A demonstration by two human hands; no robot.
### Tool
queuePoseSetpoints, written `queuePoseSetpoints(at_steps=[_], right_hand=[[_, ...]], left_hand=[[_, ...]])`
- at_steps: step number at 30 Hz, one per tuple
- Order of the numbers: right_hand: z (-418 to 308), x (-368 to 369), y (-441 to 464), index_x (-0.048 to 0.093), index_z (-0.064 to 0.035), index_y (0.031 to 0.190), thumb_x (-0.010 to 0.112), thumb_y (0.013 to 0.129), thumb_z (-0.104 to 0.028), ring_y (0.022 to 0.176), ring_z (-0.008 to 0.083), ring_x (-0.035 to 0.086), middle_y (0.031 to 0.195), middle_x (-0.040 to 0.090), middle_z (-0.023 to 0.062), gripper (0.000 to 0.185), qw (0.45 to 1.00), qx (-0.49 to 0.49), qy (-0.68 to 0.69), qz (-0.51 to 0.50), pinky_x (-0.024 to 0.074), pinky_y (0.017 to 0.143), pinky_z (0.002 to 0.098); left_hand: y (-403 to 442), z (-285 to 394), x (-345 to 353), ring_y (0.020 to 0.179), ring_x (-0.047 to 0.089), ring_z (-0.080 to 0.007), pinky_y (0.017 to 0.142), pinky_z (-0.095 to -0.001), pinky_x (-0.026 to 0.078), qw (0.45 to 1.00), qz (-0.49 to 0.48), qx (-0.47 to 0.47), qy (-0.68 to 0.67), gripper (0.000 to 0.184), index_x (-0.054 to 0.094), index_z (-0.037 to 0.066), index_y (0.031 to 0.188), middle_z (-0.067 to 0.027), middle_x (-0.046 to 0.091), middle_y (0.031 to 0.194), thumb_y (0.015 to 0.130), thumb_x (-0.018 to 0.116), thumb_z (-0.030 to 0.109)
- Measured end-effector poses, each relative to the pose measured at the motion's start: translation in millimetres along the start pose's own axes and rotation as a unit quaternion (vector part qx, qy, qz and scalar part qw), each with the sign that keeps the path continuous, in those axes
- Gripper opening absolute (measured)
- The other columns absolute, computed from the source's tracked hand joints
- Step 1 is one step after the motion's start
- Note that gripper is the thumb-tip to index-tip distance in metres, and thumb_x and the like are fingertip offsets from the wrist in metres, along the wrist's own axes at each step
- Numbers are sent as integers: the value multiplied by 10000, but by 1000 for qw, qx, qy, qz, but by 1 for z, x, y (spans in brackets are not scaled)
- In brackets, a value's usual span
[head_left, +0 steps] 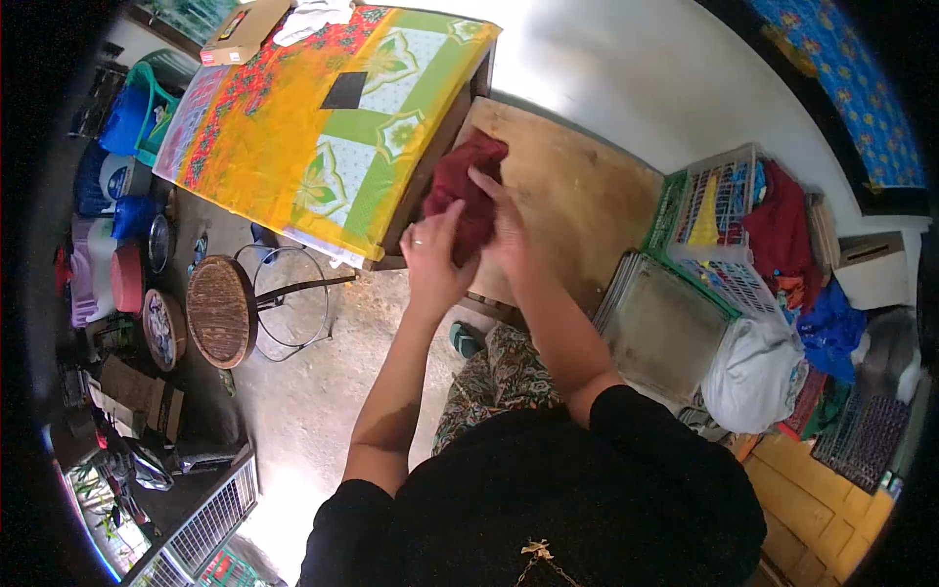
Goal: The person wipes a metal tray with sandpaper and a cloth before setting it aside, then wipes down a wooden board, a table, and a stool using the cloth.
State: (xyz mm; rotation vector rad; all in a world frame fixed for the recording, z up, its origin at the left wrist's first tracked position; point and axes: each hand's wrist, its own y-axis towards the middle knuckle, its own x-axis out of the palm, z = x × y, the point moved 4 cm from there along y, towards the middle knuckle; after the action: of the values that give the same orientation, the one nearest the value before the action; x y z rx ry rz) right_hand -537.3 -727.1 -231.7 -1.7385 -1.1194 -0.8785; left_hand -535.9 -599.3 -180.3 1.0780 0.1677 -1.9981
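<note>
A bunched dark red cloth is held up in front of me, over the near edge of a bare wooden board surface. My left hand, with a ring on one finger, grips the cloth from its lower left side. On the right side my right hand holds it too, with the thumb lying across the fabric. Some fingertips are hidden behind the folds. Just left of the cloth is the edge of a table with a patterned yellow, green and red cover.
A dark square and a cardboard box lie on the covered table. To the left stands a round wooden stool. Plastic baskets, stacked trays and a white sack are at my right.
</note>
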Motion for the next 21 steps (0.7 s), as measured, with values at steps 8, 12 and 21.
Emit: queuePoseSetpoints(at_steps=[8,12,21], right_hand=[[-137,-237,-38,252,16,1390,745,697,-145,1115,357,555,1224,527,212,866,745,-198,-531,350,451,971,399],[-238,-362,-29,107,33,1478,761,713,-198,1269,396,448,1413,391,271,1033,597,-193,-658,417,360,1068,430],[-346,-567,47,207,-179,1505,705,789,-458,1340,407,360,1459,368,203,915,471,-28,-705,529,369,1064,521]], left_hand=[[-7,-124,-13,1297,441,-324,1093,-617,199,980,49,-99,165,655,416,164,1430,-156,510,1349,861,664,373],[11,-177,5,1389,337,-317,1095,-634,180,939,-16,-207,273,699,277,196,1504,-149,383,1483,919,547,466],[15,-185,23,1467,161,-285,1124,-638,80,902,25,-169,396,731,202,194,1532,-46,253,1566,931,463,516]])
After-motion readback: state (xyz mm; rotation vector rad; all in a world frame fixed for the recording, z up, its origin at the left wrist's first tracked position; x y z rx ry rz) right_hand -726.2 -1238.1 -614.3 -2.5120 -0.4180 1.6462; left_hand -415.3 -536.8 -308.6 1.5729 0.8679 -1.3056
